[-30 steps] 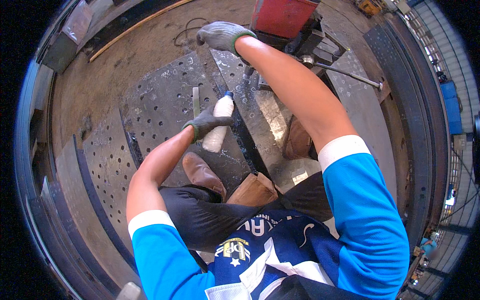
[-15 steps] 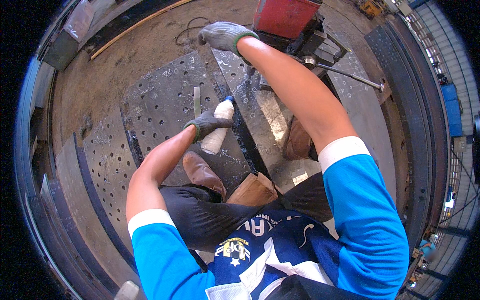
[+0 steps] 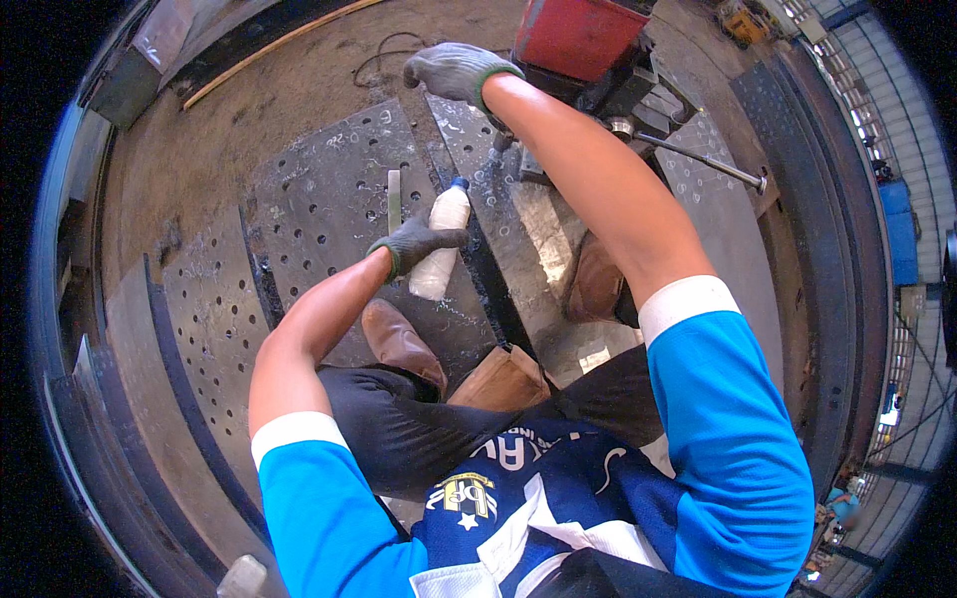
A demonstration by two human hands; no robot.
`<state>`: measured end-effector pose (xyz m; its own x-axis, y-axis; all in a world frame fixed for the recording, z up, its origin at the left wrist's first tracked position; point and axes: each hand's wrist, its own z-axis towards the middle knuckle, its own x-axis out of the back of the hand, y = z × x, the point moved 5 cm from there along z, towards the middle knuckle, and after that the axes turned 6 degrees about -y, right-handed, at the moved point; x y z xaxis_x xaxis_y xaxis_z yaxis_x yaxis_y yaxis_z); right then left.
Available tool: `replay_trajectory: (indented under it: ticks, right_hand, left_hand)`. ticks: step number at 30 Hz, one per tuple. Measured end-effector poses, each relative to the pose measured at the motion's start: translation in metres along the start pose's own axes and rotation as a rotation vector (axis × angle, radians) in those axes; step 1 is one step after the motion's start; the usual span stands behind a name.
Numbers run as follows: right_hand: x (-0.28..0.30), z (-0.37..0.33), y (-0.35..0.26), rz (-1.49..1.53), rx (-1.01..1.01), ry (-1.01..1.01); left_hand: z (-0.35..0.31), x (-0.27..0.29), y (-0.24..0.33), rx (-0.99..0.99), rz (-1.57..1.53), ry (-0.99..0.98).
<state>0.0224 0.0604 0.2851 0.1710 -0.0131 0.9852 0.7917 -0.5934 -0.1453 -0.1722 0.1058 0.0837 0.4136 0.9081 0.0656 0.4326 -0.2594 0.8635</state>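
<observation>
Left grip [image 3: 414,242], gloved in grey, wrapped around the middle of a white plastic bottle [image 3: 440,242], fingers pressed around its body. Bottle tilted, blue cap end pointing up and away toward the steel strip [image 3: 518,229], bottom end sticking out below the glove. Held above the perforated steel plate [image 3: 319,199] (round holes all over it), just beside the dark gap between plate and strip. Right grip [image 3: 454,70], also gloved, stretched far forward, well apart from the bottle, curled downward near the top of the strip beside a red machine [image 3: 573,35]; hard to tell whether pinching anything, since the palm faces away. Small flat metal bar [image 3: 394,199] lying on the plate just left of the bottle. Two brown shoes [image 3: 399,339] planted on the steel below the bottle. Long metal handle [image 3: 698,159] lying off to the right.
</observation>
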Motion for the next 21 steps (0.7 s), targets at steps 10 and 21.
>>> replay_trajectory:
  ticks: [10,21]
  right_hand:
    - [0.002,-0.004,-0.002,0.069,-0.001,-0.141]
    - [-0.002,0.002,-0.001,0.025,0.062,-0.08]
  left_hand:
    - [-0.001,-0.002,0.002,0.019,-0.025,-0.031]
    - [0.002,0.0,-0.004,0.045,0.113,0.037]
